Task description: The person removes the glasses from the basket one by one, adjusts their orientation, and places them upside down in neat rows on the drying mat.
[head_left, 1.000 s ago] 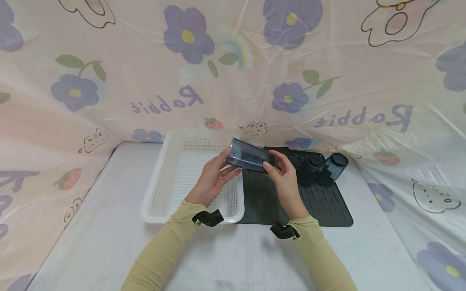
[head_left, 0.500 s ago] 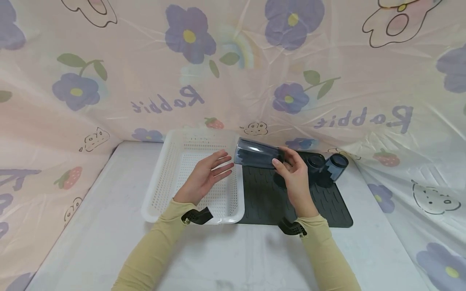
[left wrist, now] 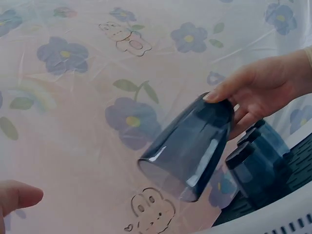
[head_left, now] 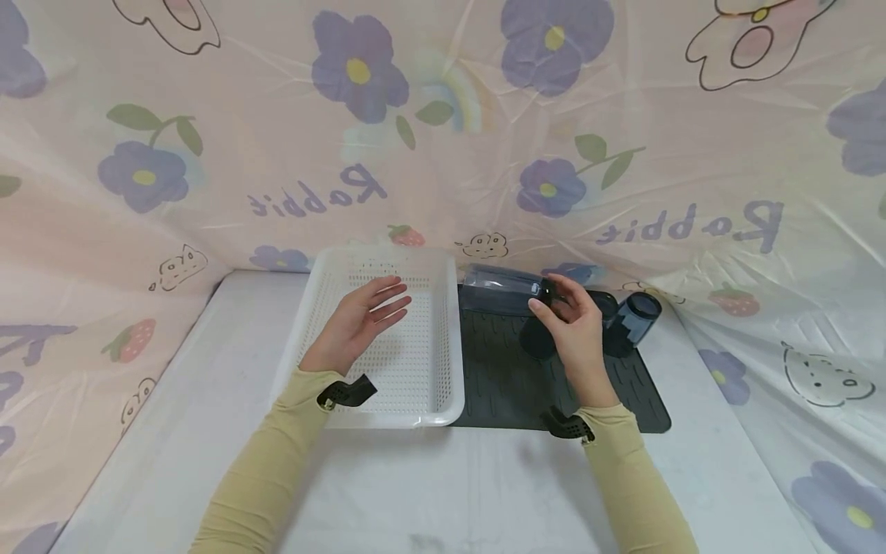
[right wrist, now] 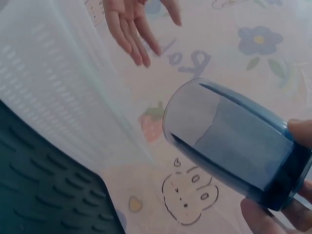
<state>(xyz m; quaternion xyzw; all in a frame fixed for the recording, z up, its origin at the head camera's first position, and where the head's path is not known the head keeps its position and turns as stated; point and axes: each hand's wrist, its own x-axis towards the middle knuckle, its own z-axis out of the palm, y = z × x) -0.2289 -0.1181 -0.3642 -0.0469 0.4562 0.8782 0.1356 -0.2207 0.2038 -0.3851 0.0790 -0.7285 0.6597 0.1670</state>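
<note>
My right hand [head_left: 580,338] holds a dark blue tumbler [head_left: 500,291] by its thick base, thumb on one side and fingers on the other. The tumbler lies nearly sideways in the air above the mat's back part, its mouth toward the left. Its clear, hollow inside shows in the right wrist view [right wrist: 229,136]. Over the white basket [head_left: 388,421], my left hand [head_left: 356,323] stays apart from the tumbler with fingers extended and nothing in it. Similar tumblers [left wrist: 258,170] stand mouth down on the dark ribbed mat [head_left: 498,385], partly hidden by my right hand in the head view.
The perforated basket sits left of the mat, its right rim along the mat's edge. One tumbler [head_left: 633,319] stands at the mat's right side. A printed curtain [head_left: 443,169] rises close behind both. White tabletop [head_left: 443,485] extends in front.
The left hand has let go of the tumbler and drawn back leftward over the basket. The right hand has carried the tumbler to the right.
</note>
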